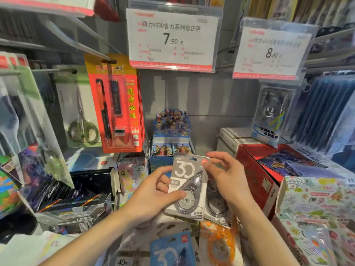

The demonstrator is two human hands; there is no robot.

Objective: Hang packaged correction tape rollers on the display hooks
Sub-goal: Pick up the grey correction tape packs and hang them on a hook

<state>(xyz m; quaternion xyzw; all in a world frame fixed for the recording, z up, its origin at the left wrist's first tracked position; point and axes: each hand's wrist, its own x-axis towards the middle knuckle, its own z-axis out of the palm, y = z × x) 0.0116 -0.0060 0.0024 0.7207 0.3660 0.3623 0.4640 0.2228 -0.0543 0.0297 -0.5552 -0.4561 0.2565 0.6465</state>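
Grey slotted wall panel (201,104) stood bare behind the 7.90 price tag (172,37), and a grey correction tape pack (187,186) was held low at centre frame, ready to be hung.

Largest first: the panel filled the middle of the frame, with no hook visible in the gap under the tag, so the hook end had to be found before lifting. Boxes of cards and stickers crowded the shelf below. More packs (172,248) lay at bottom centre. The left hand (153,192) gripped the grey pack, thumb pressed on its blister and fingers behind. The right hand (224,173) pinched the pack's upper right corner, other fingers loosely spread. To hang it well, I judged, the pack should be turned upright and its small hang hole (192,158) lined squarely with the hook.
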